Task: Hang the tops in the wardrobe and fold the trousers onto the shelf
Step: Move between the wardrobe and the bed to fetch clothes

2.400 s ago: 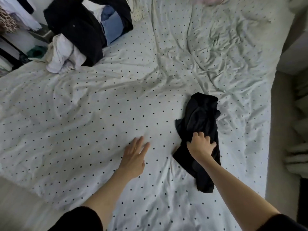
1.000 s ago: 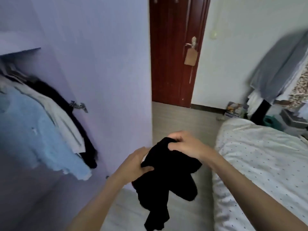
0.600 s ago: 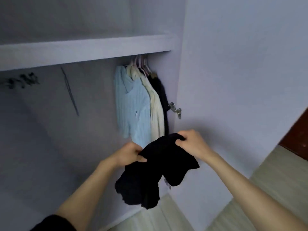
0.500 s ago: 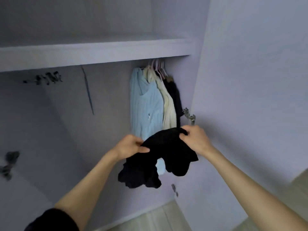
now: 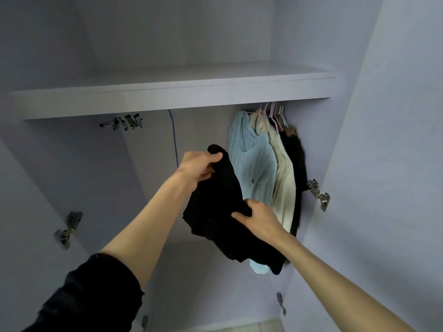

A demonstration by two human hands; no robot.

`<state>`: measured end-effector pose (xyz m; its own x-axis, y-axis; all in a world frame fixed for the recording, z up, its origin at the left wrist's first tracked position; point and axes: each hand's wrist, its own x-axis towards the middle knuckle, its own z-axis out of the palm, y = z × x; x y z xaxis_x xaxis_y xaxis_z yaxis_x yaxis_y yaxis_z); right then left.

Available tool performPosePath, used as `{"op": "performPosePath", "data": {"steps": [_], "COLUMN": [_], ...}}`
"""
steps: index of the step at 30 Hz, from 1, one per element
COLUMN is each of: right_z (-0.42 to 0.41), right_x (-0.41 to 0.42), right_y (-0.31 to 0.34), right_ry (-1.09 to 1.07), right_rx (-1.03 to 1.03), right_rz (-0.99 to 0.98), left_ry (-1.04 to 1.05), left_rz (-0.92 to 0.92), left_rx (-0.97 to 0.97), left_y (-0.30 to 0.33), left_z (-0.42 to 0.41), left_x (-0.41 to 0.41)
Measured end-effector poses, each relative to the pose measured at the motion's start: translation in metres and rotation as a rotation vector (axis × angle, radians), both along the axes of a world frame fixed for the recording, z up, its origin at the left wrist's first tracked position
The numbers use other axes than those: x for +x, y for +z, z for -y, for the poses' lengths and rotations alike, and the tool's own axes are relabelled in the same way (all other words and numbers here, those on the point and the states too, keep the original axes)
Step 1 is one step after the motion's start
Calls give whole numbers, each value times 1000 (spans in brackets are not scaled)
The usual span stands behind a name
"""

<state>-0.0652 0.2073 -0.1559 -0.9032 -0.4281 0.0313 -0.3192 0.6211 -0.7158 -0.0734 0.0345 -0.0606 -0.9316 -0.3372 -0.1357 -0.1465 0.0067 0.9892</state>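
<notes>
I face the open wardrobe, holding a bunched black garment (image 5: 220,212) in the air in front of it. My left hand (image 5: 197,167) grips its upper end, raised toward the pale shelf (image 5: 167,92). My right hand (image 5: 260,218) pinches the garment lower down on its right side. The cloth hangs crumpled below both hands. Behind it, at the right end of the rail, hang a light blue knit top (image 5: 251,164), a cream top (image 5: 284,178) and a dark top (image 5: 297,159) on hangers (image 5: 275,116).
The wardrobe door (image 5: 388,164) stands open at the right, with a metal hinge (image 5: 317,194) on its inner edge. More hinges (image 5: 68,227) sit on the left wall. A thin blue cord (image 5: 173,137) hangs down the back panel. Floor (image 5: 263,325) shows at the bottom.
I picked the black garment off the bed, turned to the wardrobe and lifted it. My left hand has risen toward the shelf while my right hand has dropped lower on the cloth.
</notes>
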Motion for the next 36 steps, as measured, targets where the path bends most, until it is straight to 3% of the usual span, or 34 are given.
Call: {"op": "performPosePath", "data": {"steps": [5,10,17,22,29,36], "right_z": [14,39,66,72,56,62], "right_x": [-18,-39,-53,-55,-49,-21], "right_y": [25,46,57,72,79,54], "right_ry": [-64,-162,-254,-215,-134,231], "right_rx": [-99,-208,-199,-237,-213,-93], "right_rz": [97,350,476,523,499,329], "left_ry": [26,-180,-529,-330,-100,-268], "left_rz": [-18,86,121,111,-2,20], "left_rx": [-52,-344,-393,-411,-139,-478], "left_y": [-2,-21,-68,-85,-59,-33], "left_z": [23,40,48,50,68,70], "left_x": [4,18,45,51,52,43]}}
